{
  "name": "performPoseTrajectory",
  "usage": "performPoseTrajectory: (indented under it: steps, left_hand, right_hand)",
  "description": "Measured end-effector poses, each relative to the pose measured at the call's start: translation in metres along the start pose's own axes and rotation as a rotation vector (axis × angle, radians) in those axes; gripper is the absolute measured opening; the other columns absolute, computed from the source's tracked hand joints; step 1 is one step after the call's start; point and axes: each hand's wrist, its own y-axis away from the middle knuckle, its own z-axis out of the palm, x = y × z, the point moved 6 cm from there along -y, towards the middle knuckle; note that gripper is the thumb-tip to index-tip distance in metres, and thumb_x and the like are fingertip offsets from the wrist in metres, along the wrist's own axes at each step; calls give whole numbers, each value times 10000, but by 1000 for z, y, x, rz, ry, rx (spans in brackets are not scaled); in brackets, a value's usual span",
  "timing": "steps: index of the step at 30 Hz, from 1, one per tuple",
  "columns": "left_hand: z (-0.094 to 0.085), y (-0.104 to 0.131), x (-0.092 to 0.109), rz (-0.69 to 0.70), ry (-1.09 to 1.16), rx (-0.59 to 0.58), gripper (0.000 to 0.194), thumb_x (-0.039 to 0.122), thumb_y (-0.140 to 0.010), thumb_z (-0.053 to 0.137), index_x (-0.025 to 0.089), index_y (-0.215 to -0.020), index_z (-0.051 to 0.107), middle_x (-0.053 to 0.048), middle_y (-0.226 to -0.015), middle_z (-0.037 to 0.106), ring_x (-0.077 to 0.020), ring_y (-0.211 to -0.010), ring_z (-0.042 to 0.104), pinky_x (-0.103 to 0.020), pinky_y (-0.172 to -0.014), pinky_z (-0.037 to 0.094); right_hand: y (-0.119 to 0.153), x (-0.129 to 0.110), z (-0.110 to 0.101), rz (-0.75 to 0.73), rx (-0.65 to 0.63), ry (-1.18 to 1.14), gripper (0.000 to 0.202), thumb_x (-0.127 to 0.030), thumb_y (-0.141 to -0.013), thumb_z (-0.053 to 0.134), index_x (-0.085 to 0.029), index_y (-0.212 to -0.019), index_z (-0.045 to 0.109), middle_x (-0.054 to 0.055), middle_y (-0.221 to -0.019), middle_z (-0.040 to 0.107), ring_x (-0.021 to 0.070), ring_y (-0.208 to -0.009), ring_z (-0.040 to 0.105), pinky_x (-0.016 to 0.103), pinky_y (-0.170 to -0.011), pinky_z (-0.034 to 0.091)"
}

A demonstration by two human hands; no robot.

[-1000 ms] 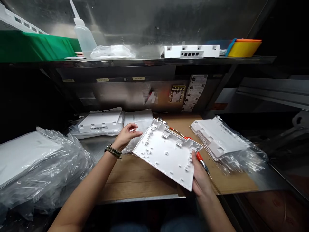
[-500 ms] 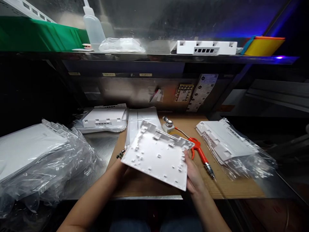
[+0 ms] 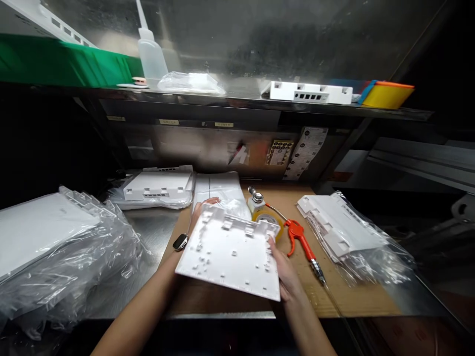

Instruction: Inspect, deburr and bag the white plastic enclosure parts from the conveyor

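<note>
My right hand [image 3: 284, 269] grips the right edge of a white plastic housing panel [image 3: 237, 259], its ribbed inner side facing up and tilted toward me. Behind the panel's upper left corner, my left hand [image 3: 202, 207] reaches onto a stack of clear plastic bags [image 3: 217, 183]. Its fingers are bent at a crumpled bag [image 3: 235, 207]; the panel hides part of this hand. A watch [image 3: 180, 242] is on the left wrist. Just right of the panel lie a roll of yellow tape [image 3: 278, 225] and an orange air blow gun [image 3: 299, 235].
Bagged white housings [image 3: 48, 227] lie at the left, more [image 3: 159, 185] at the back left and others [image 3: 343, 225] at the right. A metal-lidded dispenser bottle [image 3: 257, 200] stands behind the tape. Above, a shelf [image 3: 237, 101] carries a squeeze bottle [image 3: 152, 59] and a green bin [image 3: 70, 62].
My left hand has let go of the panel and moved forward onto the bags, where the film is now crumpled. The panel has shifted left and slightly down in my right hand.
</note>
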Motion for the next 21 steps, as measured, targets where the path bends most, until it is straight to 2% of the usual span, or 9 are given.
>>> performPoseTrajectory:
  steps: [2,4,6,8,12,15,18,21]
  left_hand:
    - [2,-5,8,52,-46,19,384,299,-958,688,185,-1318,621,-138,-1461,564,-328,-1314,560,-557,-1053,522]
    - [9,-7,19,102,-73,-6,448,157,-922,641,204,-1367,615,-128,-1489,567,-313,-1334,555,-485,-1029,547]
    - [21,-8,33,151,-81,-64,619,26,-846,560,248,-1423,607,-84,-1499,597,-272,-1323,584,-397,-1013,563]
    - [33,-10,46,193,-78,-112,736,-30,-781,511,278,-1442,613,-45,-1492,625,-244,-1288,626,-348,-1024,562]
    - [47,-13,64,243,-63,-90,698,26,-812,581,238,-1476,588,-92,-1442,668,-243,-1139,710,-316,-882,622]
    - [44,-11,75,281,-72,32,669,54,-842,603,197,-1495,558,-146,-1498,610,-212,-1016,730,-278,-744,629]
    - [37,0,89,335,-142,200,652,-19,-836,505,214,-1436,610,-152,-1612,476,-120,-754,676,-279,-648,609]
    - [37,17,108,428,-247,294,652,-20,-866,502,269,-1439,612,-130,-1650,427,-132,-742,651,-341,-674,619]
  right_hand:
    - [11,-10,-28,-198,155,23,620,-563,-874,766,-150,-1326,674,132,-1158,801,313,-1093,772,431,-878,659]
    - [33,-22,-57,-551,383,118,605,-578,-940,682,-185,-1397,629,122,-1232,779,305,-1134,757,414,-857,667]
    - [58,-28,-71,-901,511,286,589,-553,-965,662,-196,-1430,609,135,-1319,739,332,-1208,720,436,-881,664]
    - [75,-24,-70,-1126,486,460,555,-518,-963,681,-199,-1414,635,151,-1363,711,376,-1276,674,496,-957,638]
    - [90,-12,-41,-1435,291,832,416,-398,-1009,634,-234,-1389,673,135,-1377,701,390,-1303,654,558,-1022,602]
    - [97,-8,-23,-1550,176,1009,451,-289,-1056,527,-219,-1498,579,133,-1486,625,365,-1350,623,549,-1060,572]
    - [105,-8,-19,-1548,194,1058,479,-216,-1066,470,-217,-1542,526,125,-1535,583,335,-1378,604,507,-1076,555]
    - [113,-6,-18,-1508,253,1078,452,-258,-1072,482,-204,-1514,557,137,-1504,611,337,-1349,627,489,-1032,579]
